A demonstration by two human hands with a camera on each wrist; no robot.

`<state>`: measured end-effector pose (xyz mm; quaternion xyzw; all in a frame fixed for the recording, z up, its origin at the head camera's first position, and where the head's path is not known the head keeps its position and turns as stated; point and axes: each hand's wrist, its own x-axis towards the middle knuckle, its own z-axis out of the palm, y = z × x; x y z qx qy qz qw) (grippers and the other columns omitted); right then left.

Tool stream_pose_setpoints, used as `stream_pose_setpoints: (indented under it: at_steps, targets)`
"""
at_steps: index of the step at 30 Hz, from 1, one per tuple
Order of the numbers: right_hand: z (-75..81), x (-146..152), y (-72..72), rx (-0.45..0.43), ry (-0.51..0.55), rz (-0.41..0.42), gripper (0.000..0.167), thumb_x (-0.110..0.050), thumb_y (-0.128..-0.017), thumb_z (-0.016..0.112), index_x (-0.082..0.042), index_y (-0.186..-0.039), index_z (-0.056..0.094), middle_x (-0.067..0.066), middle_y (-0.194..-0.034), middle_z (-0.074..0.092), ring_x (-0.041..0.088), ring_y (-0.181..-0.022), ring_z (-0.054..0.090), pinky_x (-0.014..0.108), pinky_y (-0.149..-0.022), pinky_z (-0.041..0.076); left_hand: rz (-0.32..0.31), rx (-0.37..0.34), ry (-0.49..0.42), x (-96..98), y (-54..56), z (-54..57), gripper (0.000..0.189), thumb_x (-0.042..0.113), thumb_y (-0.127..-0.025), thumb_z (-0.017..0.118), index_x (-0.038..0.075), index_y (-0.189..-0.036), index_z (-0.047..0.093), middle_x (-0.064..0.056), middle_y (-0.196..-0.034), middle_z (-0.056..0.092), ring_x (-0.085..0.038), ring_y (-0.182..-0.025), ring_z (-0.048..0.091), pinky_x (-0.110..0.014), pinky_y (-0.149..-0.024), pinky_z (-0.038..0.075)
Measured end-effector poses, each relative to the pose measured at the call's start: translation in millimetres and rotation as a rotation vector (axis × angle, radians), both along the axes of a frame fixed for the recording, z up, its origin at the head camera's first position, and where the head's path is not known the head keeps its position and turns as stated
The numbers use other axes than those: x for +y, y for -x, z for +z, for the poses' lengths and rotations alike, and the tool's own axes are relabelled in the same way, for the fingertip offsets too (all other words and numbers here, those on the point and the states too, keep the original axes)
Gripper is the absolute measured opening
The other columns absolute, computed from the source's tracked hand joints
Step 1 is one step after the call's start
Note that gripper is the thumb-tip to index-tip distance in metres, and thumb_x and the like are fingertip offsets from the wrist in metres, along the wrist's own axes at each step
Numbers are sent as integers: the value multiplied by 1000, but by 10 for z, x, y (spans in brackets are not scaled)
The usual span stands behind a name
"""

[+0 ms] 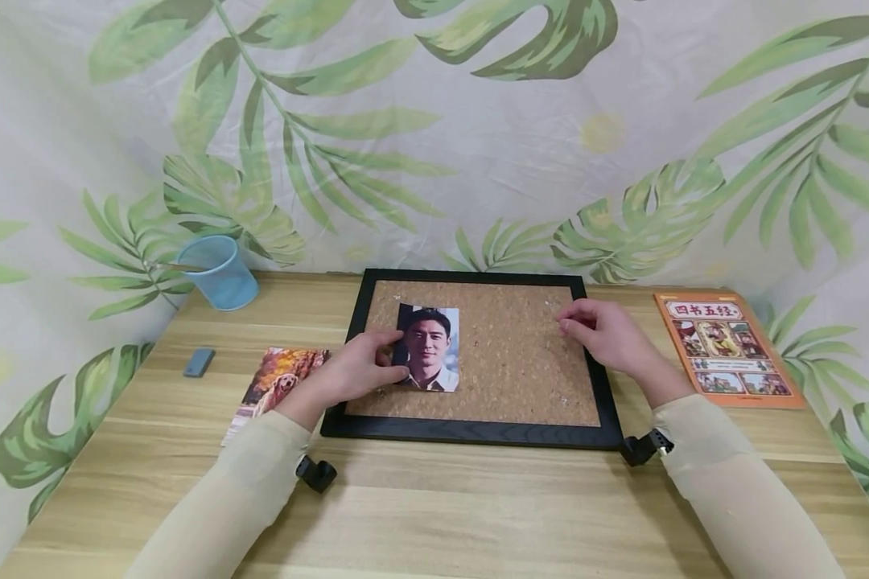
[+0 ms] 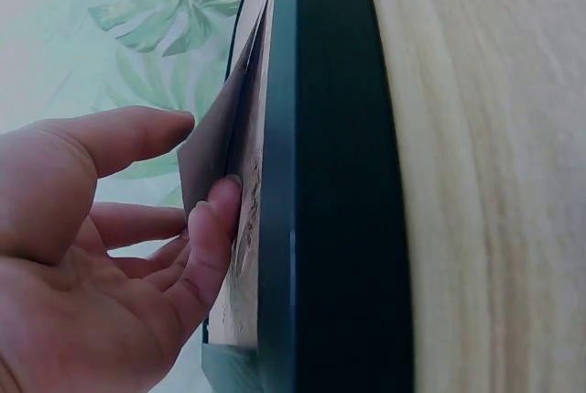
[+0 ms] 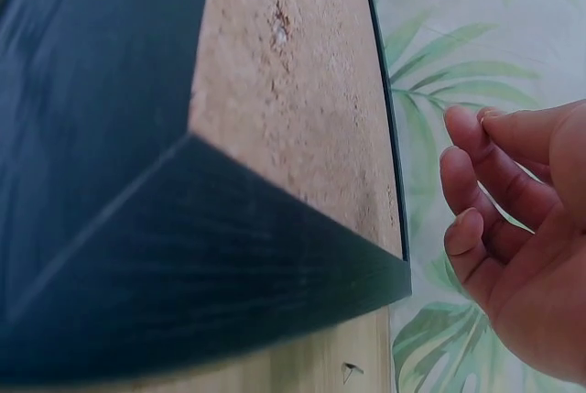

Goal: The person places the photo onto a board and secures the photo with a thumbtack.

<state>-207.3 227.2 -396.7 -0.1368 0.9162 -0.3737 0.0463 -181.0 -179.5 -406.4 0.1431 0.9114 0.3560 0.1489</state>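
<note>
My left hand pinches the left edge of a portrait photo, which lies over the left part of a black-framed cork board. In the left wrist view the edge of the photo tilts up off the cork, with the thumb on one side and fingers behind. Above the board's right side hovers my right hand, thumb and index fingertips brought together. Whether something tiny sits between them is too small to tell. A clear push pin stands in the cork close by, and another lower down.
A photo of a dog lies left of the board, partly under my left forearm. Farther left are a blue-grey eraser-like block and a blue mesh cup with a thin stick. An orange book lies at the right.
</note>
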Motion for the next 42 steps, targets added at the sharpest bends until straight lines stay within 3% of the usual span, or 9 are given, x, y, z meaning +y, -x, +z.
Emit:
stream_pose_setpoints:
  at_steps: [6,14,22,32,42]
  targets:
    - [18,-67,11,-22,5,4,24,-13,-111,61,2,-125,73,19,-108,78,24,-87,64,28,-70,51,1,-13,63,63,28,-10,69,19,-100,77,-3,-159,49,-12,-103,64,-17,-79,58,-30,-66,47]
    - [16,-176,67,-6,3,29,22,-14,-110,63,1,-121,75,16,-104,78,18,-79,59,28,-67,49,-19,7,115,108,59,-13,71,21,-100,78,-2,-159,48,-13,-106,61,-19,-84,57,-31,-70,45]
    - [17,-344,138,-3,21,67,22,-12,-109,63,2,-121,75,17,-106,79,29,-91,71,30,-73,54,-6,30,159,135,98,-33,74,27,-98,79,0,-160,49,-15,-115,58,-24,-96,55,-36,-79,45]
    - [20,-595,176,-44,48,93,21,-7,-110,61,5,-121,73,18,-106,79,34,-102,74,33,-81,55,-14,35,164,156,107,-59,77,30,-98,80,0,-161,47,-19,-138,58,-26,-106,55,-44,-93,49]
    - [-18,-803,234,-42,11,109,20,-11,-110,61,1,-120,74,14,-104,78,24,-94,69,34,-81,53,-20,26,174,175,119,-46,79,31,-97,81,0,-161,46,-20,-138,57,-27,-107,54,-44,-94,49]
